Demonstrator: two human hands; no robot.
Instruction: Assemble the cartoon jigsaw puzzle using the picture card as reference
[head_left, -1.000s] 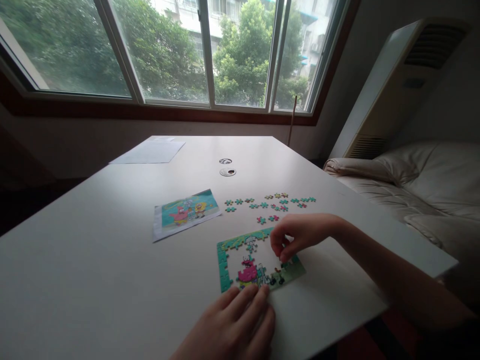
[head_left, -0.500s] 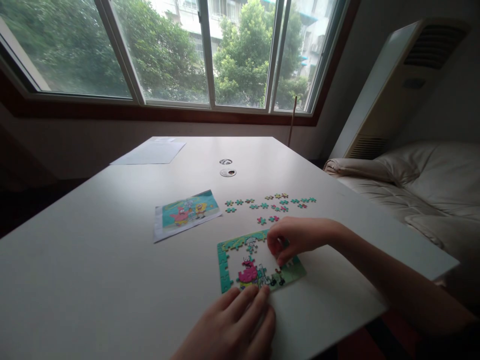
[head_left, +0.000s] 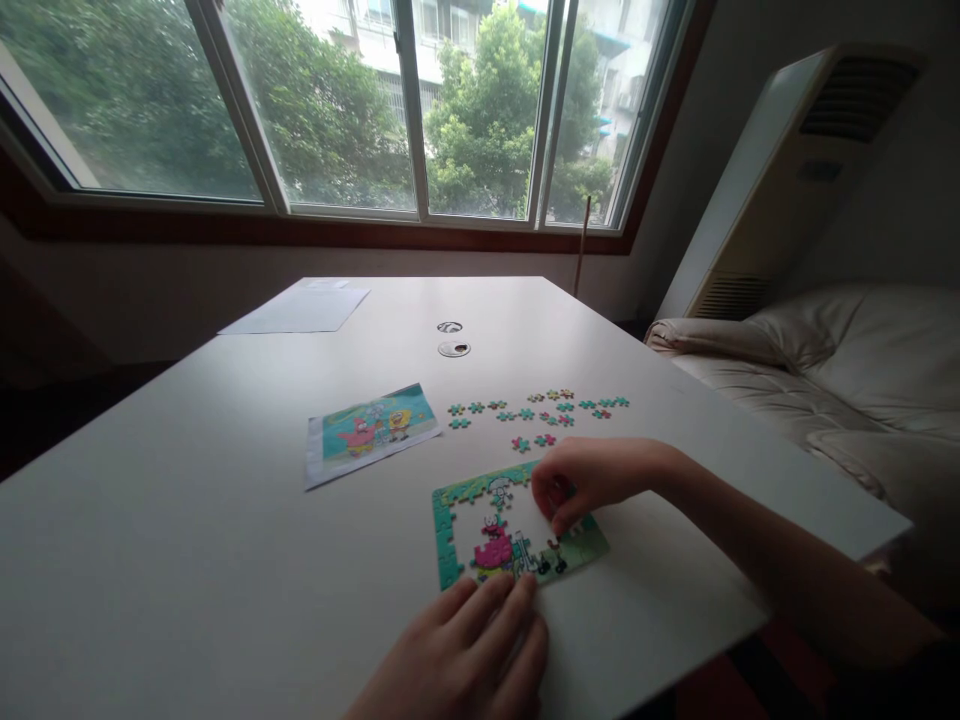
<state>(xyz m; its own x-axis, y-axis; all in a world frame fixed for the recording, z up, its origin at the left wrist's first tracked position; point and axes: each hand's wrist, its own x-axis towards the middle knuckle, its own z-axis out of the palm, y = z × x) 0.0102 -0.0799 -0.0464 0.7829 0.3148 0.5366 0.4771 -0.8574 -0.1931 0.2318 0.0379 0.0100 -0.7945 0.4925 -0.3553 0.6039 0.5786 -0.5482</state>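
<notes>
puzzle (head_left: pixel 517 525) is laid on table (head_left: pixel 187 560), near side (middle unfilled) | its near rim is touched by flat, released left hand (head_left: pixel 472 650) | right hand (head_left: pixel 592 478) is curled over its right part, grasp cannot be told | pieces (head_left: pixel 540 410) are scattered farther off

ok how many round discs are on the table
2: the nearer disc lies beyond the loose puzzle pieces; the farther disc sits just behind it, toward the window. Nothing seems to hide more.
</notes>
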